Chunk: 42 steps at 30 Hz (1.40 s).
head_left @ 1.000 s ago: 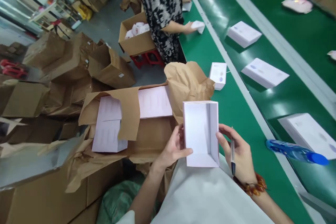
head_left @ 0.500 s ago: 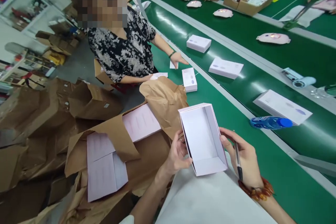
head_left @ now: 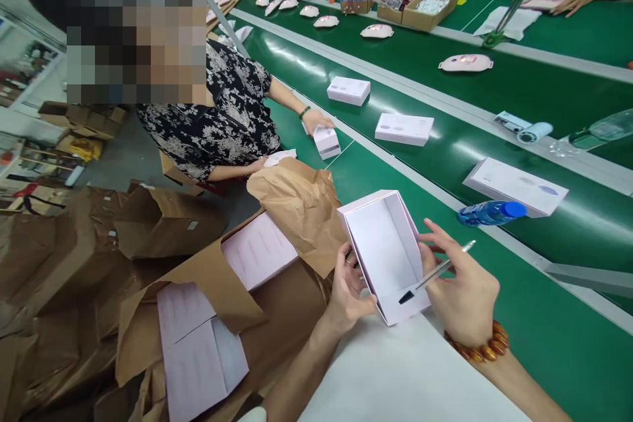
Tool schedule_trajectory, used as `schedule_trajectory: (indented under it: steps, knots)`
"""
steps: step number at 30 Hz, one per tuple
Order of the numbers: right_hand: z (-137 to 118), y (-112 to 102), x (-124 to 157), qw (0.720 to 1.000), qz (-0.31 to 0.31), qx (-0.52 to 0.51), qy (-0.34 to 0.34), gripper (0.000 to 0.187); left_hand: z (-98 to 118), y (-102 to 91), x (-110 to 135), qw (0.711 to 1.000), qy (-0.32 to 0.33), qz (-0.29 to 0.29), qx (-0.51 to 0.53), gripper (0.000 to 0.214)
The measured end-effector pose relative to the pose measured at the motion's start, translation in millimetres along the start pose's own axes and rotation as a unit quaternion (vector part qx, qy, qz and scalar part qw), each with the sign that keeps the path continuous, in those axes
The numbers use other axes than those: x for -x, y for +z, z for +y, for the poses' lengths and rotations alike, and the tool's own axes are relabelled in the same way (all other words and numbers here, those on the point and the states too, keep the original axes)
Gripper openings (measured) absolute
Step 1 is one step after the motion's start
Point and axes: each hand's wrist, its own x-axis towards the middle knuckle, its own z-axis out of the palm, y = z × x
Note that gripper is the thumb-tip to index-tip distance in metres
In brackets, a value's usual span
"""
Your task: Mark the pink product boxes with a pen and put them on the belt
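Note:
An open white box (head_left: 383, 237) with a bare white inside is tilted toward me in front of my body. My left hand (head_left: 349, 293) grips its left side, fingers behind and thumb near the lower corner. My right hand (head_left: 459, 283) is at the box's right side, closed around a pen (head_left: 438, 271) whose dark end points down over the box's lower wall. Whether the right fingertips also touch the box is hard to make out. Beside my left arm, a brown carton (head_left: 198, 277) holds several pinkish-white boxes (head_left: 260, 247), with crumpled brown paper (head_left: 299, 204) at its far end.
Closed white boxes (head_left: 403, 128) lie on the green conveyor (head_left: 445, 151). A blue-capped bottle (head_left: 489, 212) lies at its near edge. Across from my left, a co-worker's hand (head_left: 316, 120) rests on a small white box (head_left: 326, 142). Brown cartons (head_left: 158, 221) crowd the left floor.
The pen has swung from pointing back toward my wrist to lying across the box's lower right edge. The co-worker's hand has come down onto the small box. My view has shifted slightly.

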Motion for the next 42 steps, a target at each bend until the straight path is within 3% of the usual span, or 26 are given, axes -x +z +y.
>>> schedule_trajectory:
  steps: [5, 8, 10, 13, 17, 20, 27, 31, 35, 38, 42]
  knots:
    - [6.9, 3.0, -4.7, 0.994, 0.048, 0.058, -0.074, 0.018, 9.7, 10.9, -7.1, 0.999, 0.011, -0.018, -0.029, 0.1]
    - [10.9, 2.1, -6.9, 0.995, 0.03, 0.078, -0.049, 0.022, 15.2, 19.2, -7.7, 0.998, 0.004, -0.032, -0.052, 0.106]
    - [13.4, -2.6, -8.6, 0.997, -0.01, 0.069, -0.015, 0.028, 18.0, 24.9, -6.5, 0.996, 0.001, -0.029, -0.082, 0.109]
    - [16.1, -14.1, -11.5, 0.991, -0.119, 0.033, 0.05, 0.036, 23.4, 31.8, -3.6, 0.989, 0.001, -0.017, -0.144, 0.111]
    - [14.0, -22.8, -14.1, 0.959, -0.234, 0.017, 0.16, 0.09, 28.4, 35.5, -0.7, 0.979, 0.015, -0.02, -0.203, 0.11]
    - [7.7, -18.9, -14.4, 0.951, -0.252, 0.036, 0.173, 0.105, 23.9, 36.2, 0.9, 0.98, 0.038, -0.004, -0.194, 0.104]
    - [6.8, -9.0, -15.0, 0.936, -0.302, 0.001, 0.182, 0.103, 16.3, 35.5, 6.7, 0.968, 0.06, 0.021, -0.242, 0.101]
    - [16.3, -12.7, -6.7, 0.925, -0.282, -0.062, 0.249, 0.093, 31.6, 16.9, -5.8, 0.976, 0.047, -0.089, -0.195, 0.105]
    - [12.3, -15.3, 1.7, 0.884, -0.303, -0.225, 0.277, 0.086, 41.1, -1.5, -31.7, 0.986, -0.006, -0.159, -0.052, 0.101]
    - [3.5, -18.4, 2.1, 0.874, -0.284, -0.274, 0.284, 0.082, 43.1, -4.4, -45.5, 0.988, -0.032, -0.151, -0.019, 0.102]
    - [-7.6, -25.3, 2.4, 0.889, -0.239, -0.265, 0.288, 0.084, 48.0, -3.3, -50.5, 0.991, -0.018, -0.131, -0.024, 0.1]
